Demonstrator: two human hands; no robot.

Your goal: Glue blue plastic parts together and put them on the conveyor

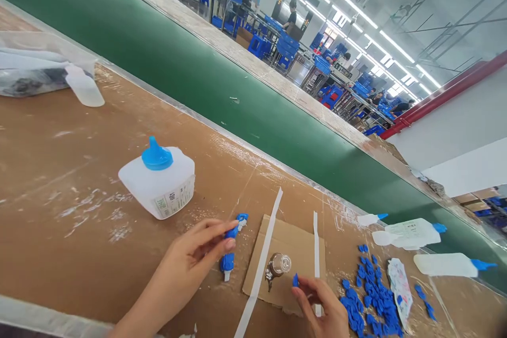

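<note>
I see the blue nozzle piece (231, 245) low over the table (59, 169), pinched by my left hand (198, 253); it looks light, stiff plastic, best gripped mid-body. My right hand (322, 303) nips a tiny blue cap (295, 280) in near-closed fingers, beside the glass vial (279, 264) on cardboard (295, 245).

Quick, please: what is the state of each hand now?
Left hand: closed on a blue pump part.
Right hand: pinching a small blue cap at the fingertips.
</note>
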